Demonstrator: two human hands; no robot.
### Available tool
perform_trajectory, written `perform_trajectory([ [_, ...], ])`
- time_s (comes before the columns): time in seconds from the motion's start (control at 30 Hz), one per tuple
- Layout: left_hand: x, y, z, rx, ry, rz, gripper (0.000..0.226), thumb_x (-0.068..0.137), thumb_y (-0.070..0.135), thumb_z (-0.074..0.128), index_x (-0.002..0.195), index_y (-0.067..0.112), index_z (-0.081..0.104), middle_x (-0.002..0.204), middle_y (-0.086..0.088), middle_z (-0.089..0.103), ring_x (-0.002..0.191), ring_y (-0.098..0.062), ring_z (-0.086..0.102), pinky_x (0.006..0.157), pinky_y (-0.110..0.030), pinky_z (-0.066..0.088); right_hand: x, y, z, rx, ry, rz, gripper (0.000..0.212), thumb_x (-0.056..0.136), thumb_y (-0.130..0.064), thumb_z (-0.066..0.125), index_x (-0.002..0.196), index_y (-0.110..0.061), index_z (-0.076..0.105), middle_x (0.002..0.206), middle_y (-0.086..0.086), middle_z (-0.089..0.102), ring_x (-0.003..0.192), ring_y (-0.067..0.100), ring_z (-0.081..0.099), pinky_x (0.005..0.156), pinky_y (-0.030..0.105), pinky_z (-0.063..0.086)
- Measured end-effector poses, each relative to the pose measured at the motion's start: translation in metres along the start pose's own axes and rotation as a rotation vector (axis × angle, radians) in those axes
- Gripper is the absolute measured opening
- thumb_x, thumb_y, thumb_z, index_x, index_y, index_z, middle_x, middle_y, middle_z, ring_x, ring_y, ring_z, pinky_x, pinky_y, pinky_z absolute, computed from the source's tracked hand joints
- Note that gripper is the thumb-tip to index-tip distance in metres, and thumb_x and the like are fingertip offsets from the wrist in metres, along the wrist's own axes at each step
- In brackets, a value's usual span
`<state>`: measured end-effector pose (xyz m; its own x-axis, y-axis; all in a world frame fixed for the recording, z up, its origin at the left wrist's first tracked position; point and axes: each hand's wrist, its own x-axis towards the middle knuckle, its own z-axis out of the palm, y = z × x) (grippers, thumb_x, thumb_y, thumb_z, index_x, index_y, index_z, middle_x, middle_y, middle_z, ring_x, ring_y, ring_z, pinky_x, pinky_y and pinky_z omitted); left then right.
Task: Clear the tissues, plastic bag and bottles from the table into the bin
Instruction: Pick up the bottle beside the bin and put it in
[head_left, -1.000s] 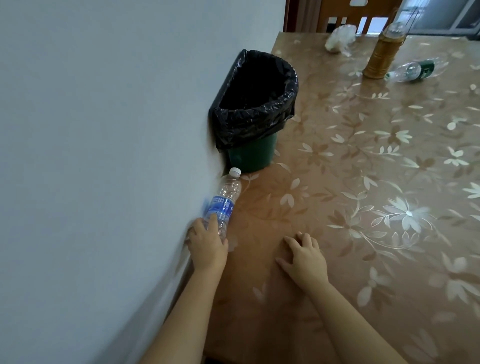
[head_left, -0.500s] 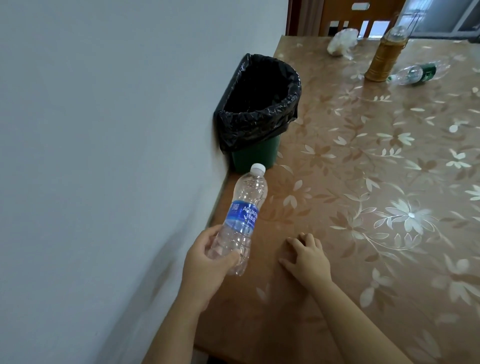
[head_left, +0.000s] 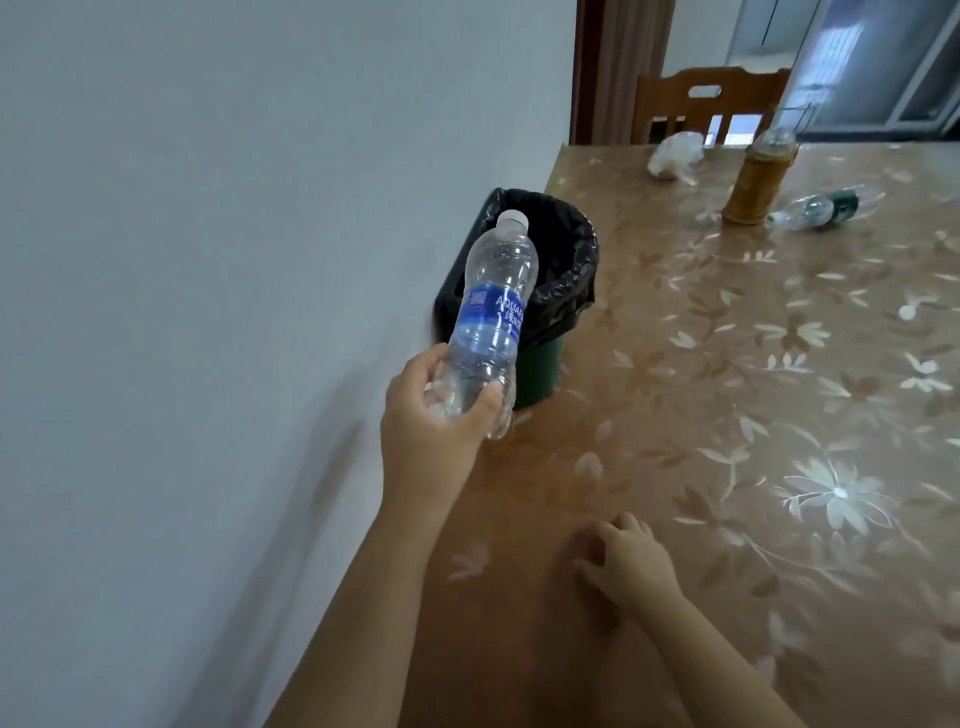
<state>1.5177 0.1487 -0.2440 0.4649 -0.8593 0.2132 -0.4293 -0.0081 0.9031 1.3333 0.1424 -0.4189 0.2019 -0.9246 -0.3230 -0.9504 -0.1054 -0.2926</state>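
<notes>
Left hand (head_left: 431, 410) is seen at frame centre, fingers and thumb wrapped round the lower body of the blue-label bottle (head_left: 491, 312). The bottle is held clear of the table (head_left: 701, 415), tilted slightly right, white cap uppermost, and appears empty. Its upper half is overlapped with the bin (head_left: 571, 291) behind it; whether the cap is over the opening or short of it cannot be told from this angle. The bin is stood on the table against the wall (head_left: 208, 260), just above frame centre: green body, with a black liner (head_left: 582, 249) folded over the rim. Right hand (head_left: 631, 564) is laid on the table at lower centre-right, fingers loosely curled, nothing gripped. Three more items are seen at the upper right, at the table's far end and well apart from the bin: a white crumpled item (head_left: 675, 155) (bag or tissue, not distinguishable), an amber bottle (head_left: 759, 179) stood upright, and a green-label bottle (head_left: 826, 205) lain on its side just right of it. A wooden chair (head_left: 711, 98) is visible beyond the far table edge.
</notes>
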Motion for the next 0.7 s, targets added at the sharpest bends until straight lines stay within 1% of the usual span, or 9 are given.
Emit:
perform_trajectory([
  [0.1,0.03,0.008,0.019,0.105,0.014,0.065,0.045,0.073,0.028,0.071,0.114,0.02,0.053,0.113,-0.003,0.058,0.086,-0.007,0.051,0.06,0.004,0.035,0.004,0.002,0.001,0.021,0.001,-0.002,0.043,0.081,-0.044,0.058,0.119,-0.025,0.05,0.121,0.003,0.042,0.113,0.024,0.038,0.085,0.035,0.047],
  [0.17,0.048,0.012,0.03,0.167,0.04,0.125,0.046,0.074,0.026,0.071,0.114,0.014,0.053,0.112,-0.009,0.058,0.086,-0.009,0.048,0.058,0.006,0.032,0.004,0.004,0.002,0.031,0.018,-0.01,0.041,0.08,-0.042,0.058,0.118,-0.026,0.051,0.123,0.002,0.039,0.114,0.024,0.036,0.082,0.034,0.05],
  [0.27,0.073,0.015,0.046,0.24,0.056,0.173,0.045,0.075,0.023,0.07,0.114,0.009,0.052,0.111,-0.013,0.055,0.091,-0.017,0.052,0.062,-0.004,0.036,0.004,0.008,0.003,0.012,0.036,-0.037,0.038,0.08,-0.04,0.058,0.116,-0.029,0.051,0.118,-0.001,0.039,0.111,0.021,0.035,0.076,0.03,0.052],
  [0.33,0.089,0.012,0.056,0.272,0.072,0.176,0.044,0.075,0.024,0.069,0.113,0.009,0.052,0.111,-0.015,0.053,0.095,-0.025,0.055,0.07,-0.022,0.042,0.005,0.009,0.004,0.0,0.041,-0.048,0.038,0.08,-0.041,0.057,0.116,-0.03,0.05,0.117,-0.002,0.039,0.109,0.02,0.035,0.075,0.029,0.052],
  [0.4,0.105,0.009,0.065,0.292,0.077,0.178,0.045,0.077,0.025,0.068,0.115,0.008,0.051,0.115,-0.016,0.052,0.1,-0.03,0.054,0.078,-0.032,0.046,0.007,0.01,0.004,-0.003,0.045,-0.05,0.038,0.08,-0.042,0.056,0.116,-0.031,0.05,0.119,-0.002,0.039,0.109,0.02,0.035,0.075,0.029,0.052],
  [0.5,0.121,0.007,0.075,0.305,0.015,0.196,0.059,0.08,0.027,0.066,0.129,0.005,0.041,0.127,-0.018,0.045,0.115,-0.029,0.047,0.093,-0.036,0.043,0.009,0.014,0.006,0.012,0.042,-0.05,0.043,0.078,-0.044,0.058,0.118,-0.033,0.048,0.124,-0.002,0.037,0.113,0.021,0.034,0.079,0.031,0.051],
  [0.57,0.124,0.005,0.079,0.365,-0.012,0.226,0.066,0.081,0.033,0.064,0.134,0.007,0.035,0.137,-0.019,0.038,0.125,-0.03,0.037,0.1,-0.039,0.038,0.01,0.016,0.008,0.017,0.051,-0.054,0.045,0.077,-0.046,0.059,0.119,-0.035,0.048,0.124,-0.003,0.037,0.112,0.021,0.034,0.079,0.031,0.051],
  [0.63,0.119,0.002,0.082,0.451,-0.003,0.258,0.068,0.082,0.037,0.062,0.136,0.01,0.032,0.143,-0.019,0.032,0.133,-0.031,0.027,0.106,-0.043,0.03,0.01,0.016,0.008,0.019,0.068,-0.061,0.044,0.077,-0.045,0.06,0.118,-0.034,0.05,0.122,-0.003,0.04,0.11,0.02,0.035,0.076,0.03,0.051],
  [0.7,0.107,-0.002,0.084,0.496,0.004,0.294,0.065,0.083,0.034,0.061,0.135,0.009,0.034,0.143,-0.02,0.033,0.133,-0.032,0.026,0.108,-0.044,0.027,0.008,0.017,0.008,0.031,0.088,-0.064,0.042,0.077,-0.044,0.061,0.117,-0.033,0.051,0.119,-0.002,0.041,0.108,0.02,0.037,0.074,0.029,0.051],
])
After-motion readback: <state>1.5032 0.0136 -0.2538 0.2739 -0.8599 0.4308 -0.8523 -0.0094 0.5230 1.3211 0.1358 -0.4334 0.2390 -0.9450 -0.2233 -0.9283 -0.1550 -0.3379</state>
